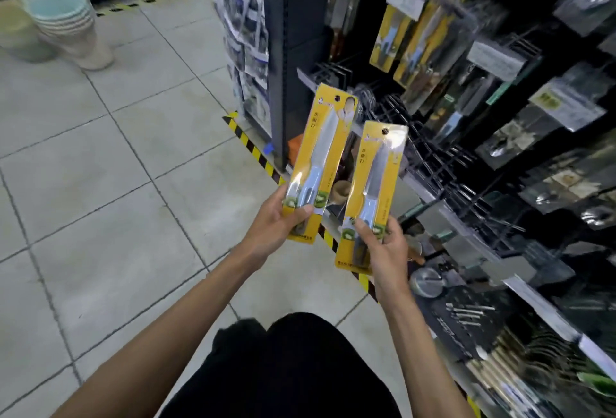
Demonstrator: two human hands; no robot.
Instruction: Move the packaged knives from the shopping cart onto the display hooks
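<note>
The person's left hand and right hand are bare. The left forearm and right forearm are also uncovered, right down to the bottom edge of the view. The thumbnails are cut short. Between the forearms shows a black garment of plain, dark matte cloth that bulges in two rounded shapes. Blur hides its seams and what kind of garment it is.

Left hand gripped a yellow carded blister-pack knife by its lower end; right hand gripped a second yellow carded knife pack just beside it, both upright, near dark display hooks over grey tiled floor.
</note>
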